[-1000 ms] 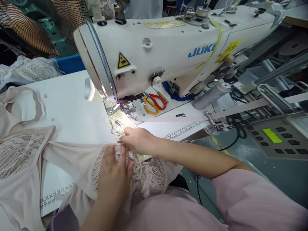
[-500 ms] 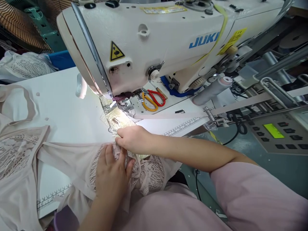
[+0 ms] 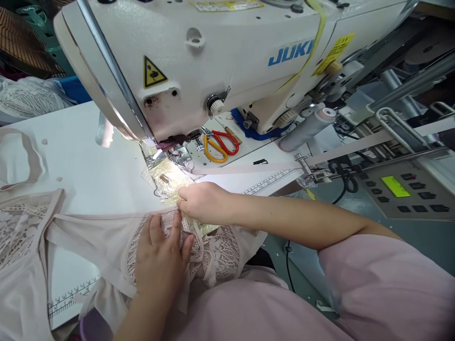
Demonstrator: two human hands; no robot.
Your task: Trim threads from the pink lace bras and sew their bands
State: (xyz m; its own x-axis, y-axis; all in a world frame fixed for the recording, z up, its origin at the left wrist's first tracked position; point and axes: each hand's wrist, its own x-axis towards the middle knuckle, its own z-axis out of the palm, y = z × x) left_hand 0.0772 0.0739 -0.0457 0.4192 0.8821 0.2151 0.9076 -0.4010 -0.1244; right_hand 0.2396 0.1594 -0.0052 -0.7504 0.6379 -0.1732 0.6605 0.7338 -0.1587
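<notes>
A pale pink lace bra lies along the front edge of the white sewing table. My left hand rests flat on its lace, fingers spread. Beside it, my right hand is closed, thumb and fingers pinching the upper edge of the bra; the fingertips are partly hidden. Just beyond both hands is the lit, tape-covered plate under the head of the white sewing machine. A light elastic band runs across the table from the right toward the needle area.
Scissors with red and yellow handles lie behind the needle area, near an awl. More pale bra pieces cover the left side. A grey roller, metal feeder and control panel stand right. Lace pieces are piled back left.
The view has shifted, so the machine sits further left. My right hand has moved slightly right relative to my left hand, still pinching the bra edge. The left hand stays on the lace.
</notes>
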